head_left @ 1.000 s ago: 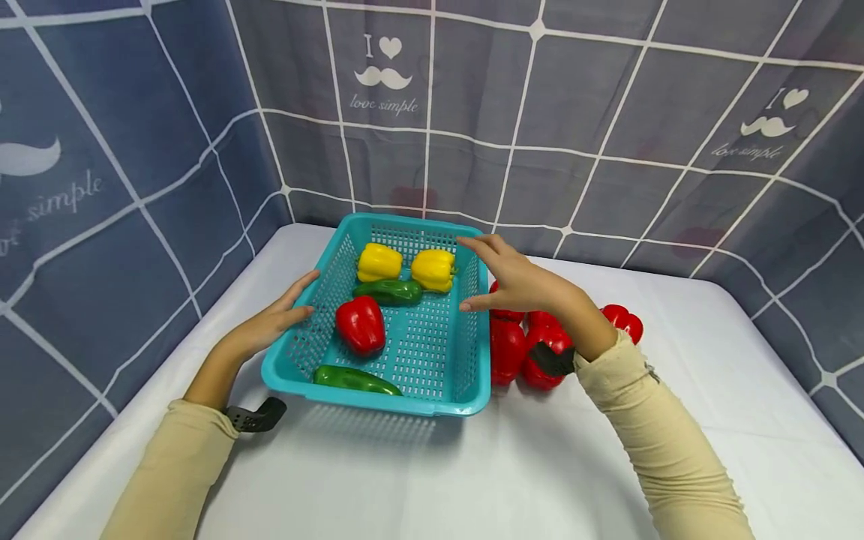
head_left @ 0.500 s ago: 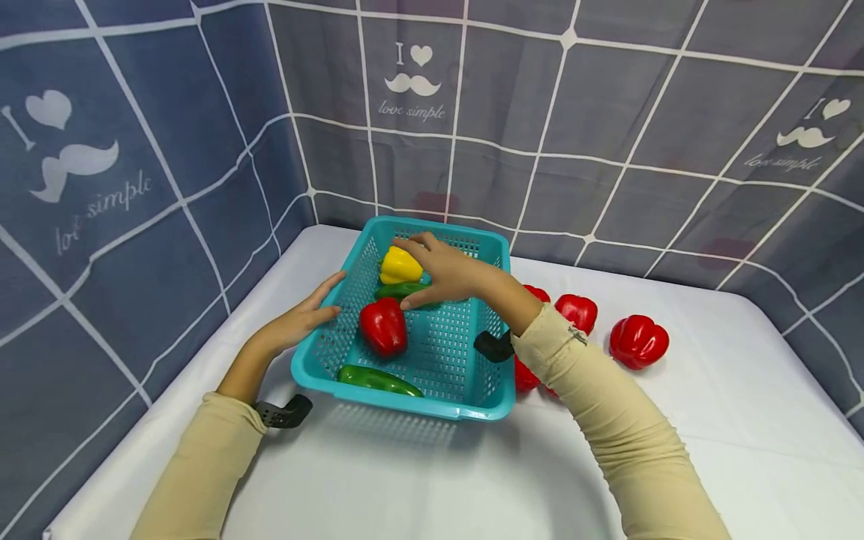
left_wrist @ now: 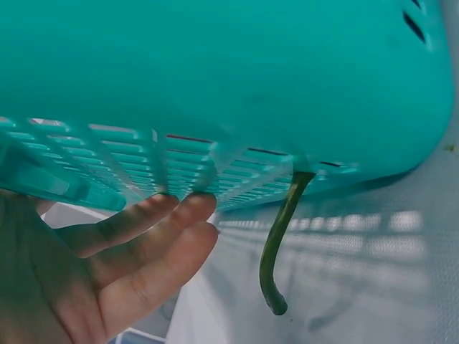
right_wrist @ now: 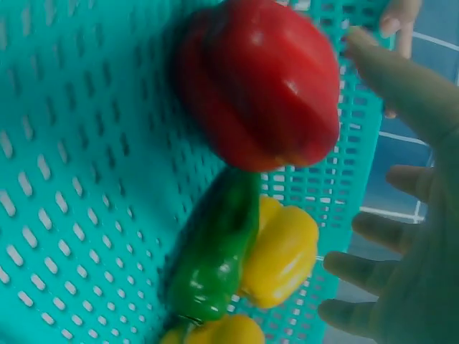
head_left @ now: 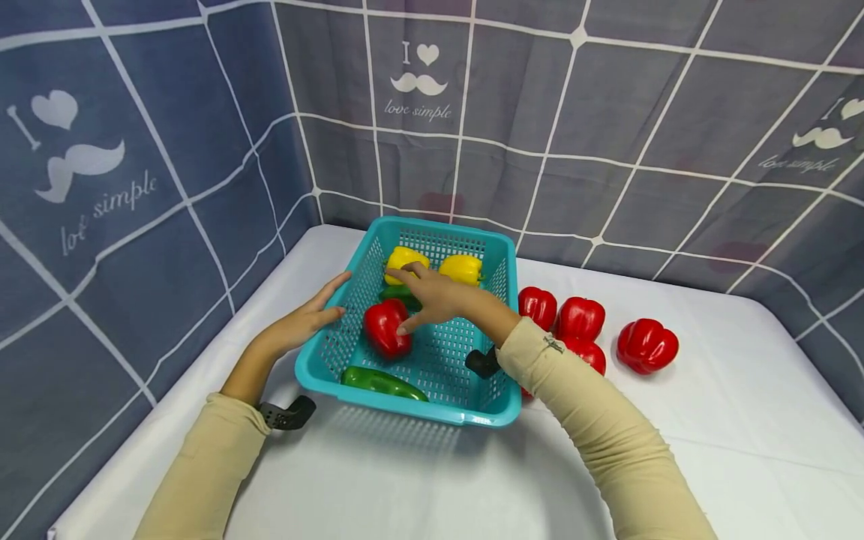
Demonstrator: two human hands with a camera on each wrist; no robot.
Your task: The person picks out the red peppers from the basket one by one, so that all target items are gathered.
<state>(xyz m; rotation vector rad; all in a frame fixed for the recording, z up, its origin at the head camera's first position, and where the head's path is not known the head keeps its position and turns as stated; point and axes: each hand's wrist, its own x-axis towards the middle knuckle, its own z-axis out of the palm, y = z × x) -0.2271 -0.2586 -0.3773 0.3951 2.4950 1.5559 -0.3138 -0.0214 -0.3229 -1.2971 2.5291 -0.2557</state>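
Observation:
A turquoise perforated basket (head_left: 405, 414) stands on the white cloth. Along its left wall lies my left hand (head_left: 295, 324), fingers extended and fingertips at the side in the left wrist view. My right hand (head_left: 440, 297) is inside the basket with fingers spread, its thumb overlapping a red bell pepper (head_left: 383, 327) in the head view. In the right wrist view the right fingers (right_wrist: 384, 233) stand apart from that pepper. A green pepper (right_wrist: 215, 251) and two yellow bell peppers (head_left: 462, 268) lie behind it, partly hidden by the hand. Another green pepper (head_left: 382, 383) lies along the front wall.
Several red bell peppers (head_left: 580, 319) cluster right of the basket, some hidden by the right sleeve (head_left: 574, 405). One red bell pepper (head_left: 646, 346) lies farther right. A green stem (left_wrist: 280, 244) pokes through the basket wall. Grey checked curtains (head_left: 520, 90) border the back and left.
My right hand has moved from the basket's right rim leftward into it, over the peppers, then slightly down toward the red one. The left hand stays at the left wall. The head view has shifted.

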